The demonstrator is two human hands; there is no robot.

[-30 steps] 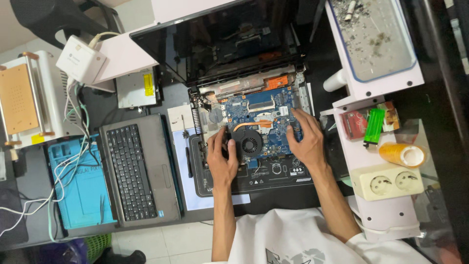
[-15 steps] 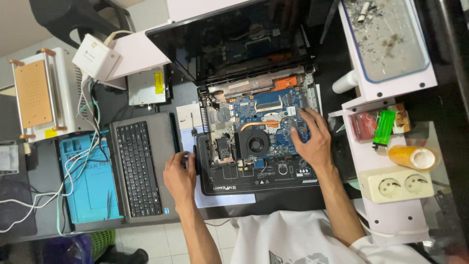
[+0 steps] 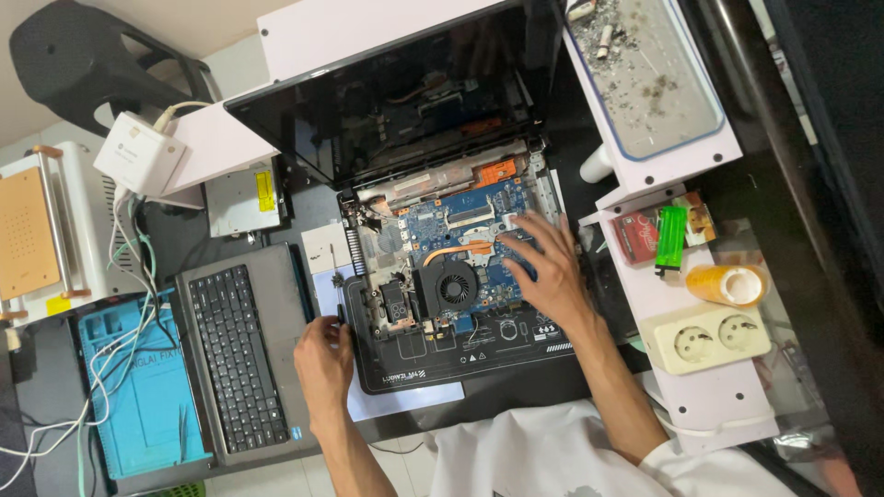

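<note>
Both hands open: right hand [image 3: 550, 276] fingers spread on motherboard [image 3: 460, 230]; left hand [image 3: 322, 354] curled, grasping nothing.

One opened laptop [image 3: 442, 267], one detached keyboard [image 3: 238, 359], two hands (bare), one lighter [image 3: 670, 237].

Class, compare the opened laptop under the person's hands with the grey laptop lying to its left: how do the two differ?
The opened laptop shows a bare blue circuit board and fan; the grey laptop has its black keyboard in place. The opened laptop's dark screen stands raised; no screen shows on the grey laptop. The right hand rests on the opened laptop; the left hand lies between them. Both sit on one cluttered desk.
</note>
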